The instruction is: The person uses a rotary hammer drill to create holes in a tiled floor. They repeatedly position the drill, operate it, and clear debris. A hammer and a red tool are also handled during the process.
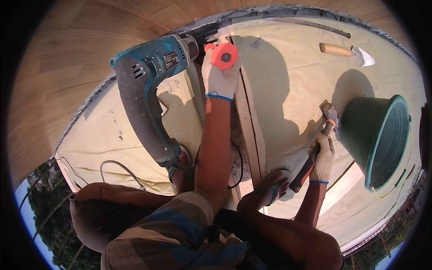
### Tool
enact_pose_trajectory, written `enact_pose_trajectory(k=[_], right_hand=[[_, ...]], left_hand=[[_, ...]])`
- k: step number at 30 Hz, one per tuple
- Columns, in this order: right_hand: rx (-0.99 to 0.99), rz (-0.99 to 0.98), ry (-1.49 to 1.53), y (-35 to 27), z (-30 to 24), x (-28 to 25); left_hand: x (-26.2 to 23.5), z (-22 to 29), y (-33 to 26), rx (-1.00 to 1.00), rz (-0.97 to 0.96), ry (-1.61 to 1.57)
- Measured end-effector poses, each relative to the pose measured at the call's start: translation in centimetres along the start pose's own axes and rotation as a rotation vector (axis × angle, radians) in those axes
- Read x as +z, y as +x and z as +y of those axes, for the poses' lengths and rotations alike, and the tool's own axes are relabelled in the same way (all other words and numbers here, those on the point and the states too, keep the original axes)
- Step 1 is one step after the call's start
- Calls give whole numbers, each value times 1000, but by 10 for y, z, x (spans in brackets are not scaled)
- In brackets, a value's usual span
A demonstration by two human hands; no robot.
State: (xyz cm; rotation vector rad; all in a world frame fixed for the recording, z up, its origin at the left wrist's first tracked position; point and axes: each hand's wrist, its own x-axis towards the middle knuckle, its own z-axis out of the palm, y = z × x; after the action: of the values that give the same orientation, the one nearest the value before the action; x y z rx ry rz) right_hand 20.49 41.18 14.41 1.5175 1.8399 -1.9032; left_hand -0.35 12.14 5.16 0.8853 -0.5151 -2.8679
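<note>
A: Big teal power drill (148, 85) up front, btw. What's the left hand (219, 74) doing?
B: Wrapped round an orange reel (223, 55) at the plank's (250, 130) far end; right hand (322, 157) grips a hammer (320, 141). Looks like marking; next needs reel kept steady.

- Left hand (219, 72), gloved, reaches far forward on a straight bare arm, fingers apparently curled shut.
- Right hand (322, 157), gloved, is fisted, arm bent low beside the knee.

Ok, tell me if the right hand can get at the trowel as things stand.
Probably not at once: the right hand is gripping the hammer, and the trowel lies well beyond it, past the green bucket. The sheet between them looks bare, though.
</note>
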Motion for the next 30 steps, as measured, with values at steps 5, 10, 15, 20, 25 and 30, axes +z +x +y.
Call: enact_pose_trajectory(k=[5, 10, 15, 20, 25, 30], right_hand=[[-20, -102, 63, -13, 0, 8], [105, -249, 326, -37, 0, 37], [110, -449, 212, -59, -6, 70], [11, -565, -45, -74, -18, 96], [-51, -651, -84, -70, -17, 118], [-83, -714, -86, -64, -11, 131]], left_hand=[[-36, 15, 18, -120, -190, -119], [-37, 11, 16, -104, -110, -173], [-39, 18, 15, -145, -121, -199], [-17, 19, 22, -27, -27, 33], [-8, 13, 23, 7, 39, 126], [-17, 13, 28, 58, 23, 112]])
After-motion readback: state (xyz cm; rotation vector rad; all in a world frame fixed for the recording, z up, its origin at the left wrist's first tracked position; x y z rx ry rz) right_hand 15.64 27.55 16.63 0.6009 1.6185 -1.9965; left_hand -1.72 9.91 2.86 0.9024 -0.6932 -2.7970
